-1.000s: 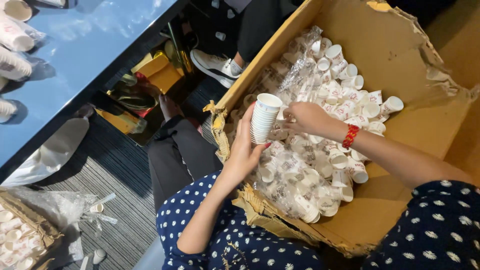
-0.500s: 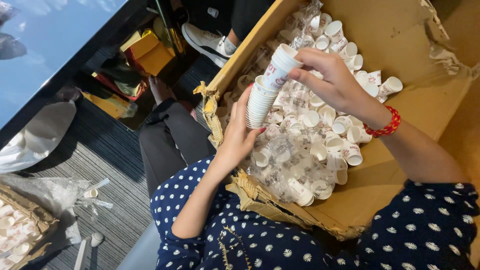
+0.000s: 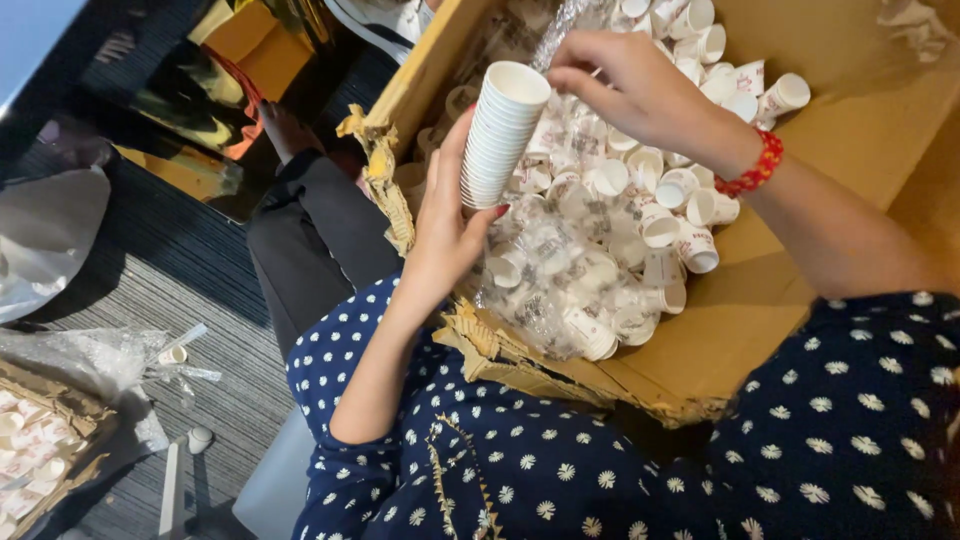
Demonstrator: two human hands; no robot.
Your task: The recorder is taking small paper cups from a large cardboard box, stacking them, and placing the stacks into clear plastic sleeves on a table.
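Note:
My left hand grips a tall stack of small white paper cups from below, tilted up to the right. My right hand, with a red bead bracelet on its wrist, hovers at the stack's open top, fingers curled close to the rim; whether it holds a cup is hidden. Both hands are over a large torn cardboard box on my lap, filled with several loose white paper cups and clear plastic wrap. I wear dark blue sleeves with white flowers.
A second cardboard box of cups stands at the lower left on grey striped carpet, with crumpled clear plastic and stray cups beside it. Yellow packages lie on the floor at the top left. Another person's shoe shows at the top.
The cup stack has grown taller and come closer to me. My right hand has shifted from the stack's side to just above its rim. My view has swung right, away from the blue table.

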